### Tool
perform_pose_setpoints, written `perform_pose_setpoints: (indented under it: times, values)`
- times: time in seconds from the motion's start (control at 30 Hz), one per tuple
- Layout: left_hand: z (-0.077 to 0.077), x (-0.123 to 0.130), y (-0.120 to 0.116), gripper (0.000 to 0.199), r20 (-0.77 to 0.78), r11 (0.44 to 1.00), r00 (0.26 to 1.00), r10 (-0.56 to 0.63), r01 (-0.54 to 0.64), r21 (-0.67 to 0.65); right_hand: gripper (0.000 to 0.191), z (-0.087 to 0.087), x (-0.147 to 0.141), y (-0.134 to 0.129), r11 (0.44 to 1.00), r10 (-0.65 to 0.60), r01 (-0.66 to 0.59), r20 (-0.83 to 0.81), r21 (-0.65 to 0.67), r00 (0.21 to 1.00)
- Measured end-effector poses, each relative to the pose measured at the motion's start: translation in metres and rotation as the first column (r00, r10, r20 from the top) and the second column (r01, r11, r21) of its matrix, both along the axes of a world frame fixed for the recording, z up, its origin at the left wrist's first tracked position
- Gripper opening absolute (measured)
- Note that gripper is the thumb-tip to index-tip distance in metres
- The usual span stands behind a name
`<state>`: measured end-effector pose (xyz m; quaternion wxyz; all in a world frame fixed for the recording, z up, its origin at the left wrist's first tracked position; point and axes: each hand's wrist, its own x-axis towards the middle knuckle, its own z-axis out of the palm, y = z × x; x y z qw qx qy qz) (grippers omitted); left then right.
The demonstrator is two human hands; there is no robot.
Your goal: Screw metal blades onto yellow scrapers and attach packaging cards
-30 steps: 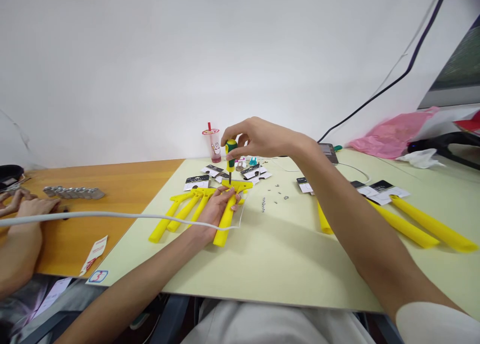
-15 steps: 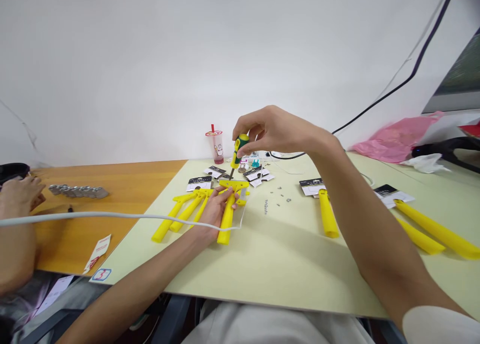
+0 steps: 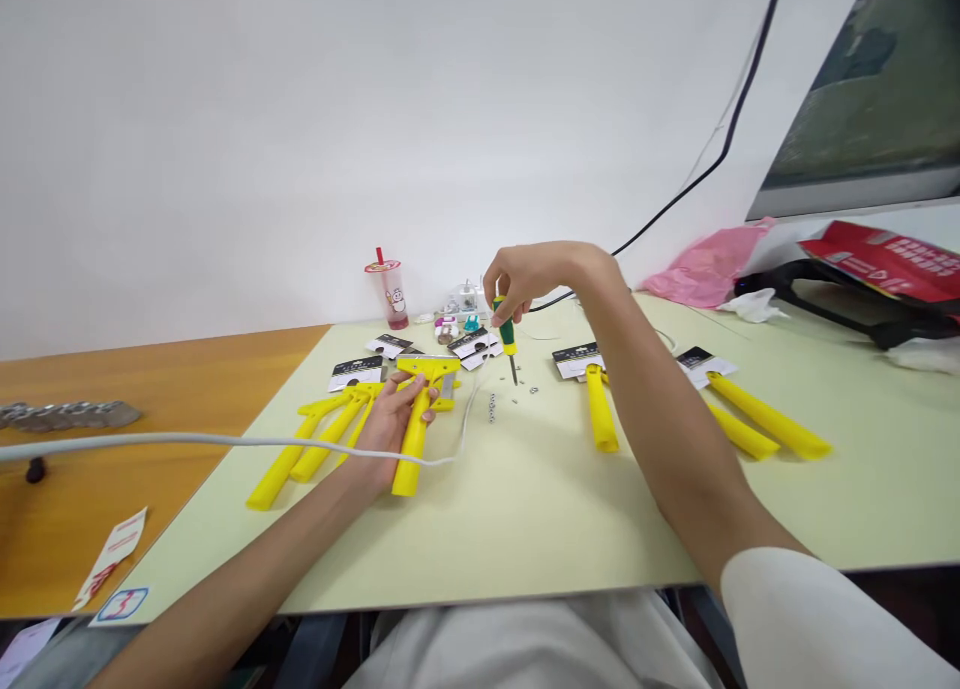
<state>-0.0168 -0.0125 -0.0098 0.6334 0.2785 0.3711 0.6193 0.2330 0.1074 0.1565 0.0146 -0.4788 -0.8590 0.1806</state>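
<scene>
My left hand (image 3: 391,421) is wrapped round a yellow scraper (image 3: 412,447), whose head with a metal blade points away from me. My right hand (image 3: 517,281) grips a green and yellow screwdriver (image 3: 506,334), its tip pointing down among small screws (image 3: 533,390) on the table. A short row of small metal parts (image 3: 492,408) lies between the scraper and the screws. Several more yellow scrapers (image 3: 317,451) rest left of my left hand. A yellow handle (image 3: 601,414) lies right of the screws, and two others (image 3: 776,419) lie beyond my right forearm.
Black and white cards (image 3: 356,372) lie behind the scrapers. A cup with a red straw (image 3: 394,297) stands near the wall. A white cable (image 3: 225,439) crosses over my left forearm. A pink bag (image 3: 701,267) and a red packet (image 3: 892,261) are at the back right.
My right hand has moved the screwdriver away from the scraper head, rightward and down to the loose screws. My left hand still holds the scraper. The view has turned right, and the neighbour's hand is gone.
</scene>
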Motion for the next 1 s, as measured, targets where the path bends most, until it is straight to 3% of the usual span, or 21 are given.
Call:
perform_pose_setpoints:
  times: [0.3, 0.47, 0.63, 0.87, 1.0]
  values:
    - [0.003, 0.002, -0.002, 0.026, -0.006, 1.000, 1.000, -0.021, 0.021, -0.022, 0.054, -0.020, -0.015, 0.016, 0.986, 0.048, -0.047, 0.001, -0.161, 0.999]
    - [0.000, 0.002, -0.001, 0.029, 0.004, 0.999, 0.999, -0.040, 0.040, -0.009, 0.047, -0.022, -0.016, 0.019, 0.987, 0.053, -0.049, 0.024, -0.151, 0.998]
    - [0.001, 0.003, -0.002, 0.032, 0.030, 0.999, 0.999, -0.039, 0.040, -0.011, 0.037, -0.014, -0.010, 0.014, 0.994, 0.063, -0.061, 0.021, -0.088, 0.998]
    - [-0.001, 0.003, 0.001, 0.019, 0.033, 0.997, 0.998, -0.044, 0.046, -0.059, 0.042, 0.013, 0.012, -0.015, 0.980, 0.108, -0.092, -0.087, 0.174, 0.990]
    - [-0.006, 0.001, 0.003, 0.019, 0.049, 0.994, 0.996, -0.073, 0.077, -0.076, 0.042, 0.019, 0.013, -0.031, 0.955, 0.170, -0.116, -0.183, 0.274, 0.968]
